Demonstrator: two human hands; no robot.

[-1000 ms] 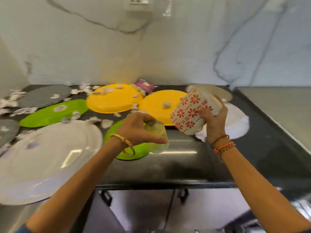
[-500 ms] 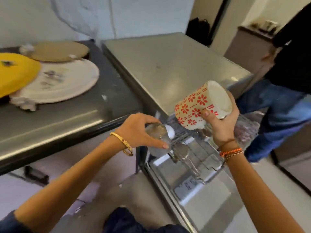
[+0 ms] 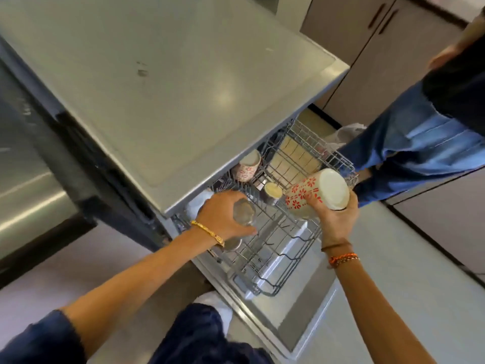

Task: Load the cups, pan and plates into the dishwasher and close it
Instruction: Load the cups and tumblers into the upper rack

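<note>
The dishwasher (image 3: 168, 82) stands open with its door (image 3: 294, 319) folded down and the upper wire rack (image 3: 278, 243) pulled out. My left hand (image 3: 223, 219) grips a clear glass cup (image 3: 244, 212) upside down, just above the rack's left side. My right hand (image 3: 334, 219) holds a white cup with red flowers (image 3: 317, 195), tilted on its side over the rack's right edge. A second flowered cup (image 3: 246, 166) and a small steel cup (image 3: 273, 193) sit in the rack further back. Another small glass (image 3: 232, 244) shows under my left wrist.
A second person in blue jeans (image 3: 409, 143) stands close to the rack's far right. Grey cabinets (image 3: 372, 48) line the back right. The dark counter edge (image 3: 52, 143) borders the dishwasher on the left. A white bag (image 3: 346, 132) lies on the floor behind the rack.
My view swung from the counter with plates to the open dishwasher. Both hands carried their cups along and lowered them to just above the pulled-out upper rack.
</note>
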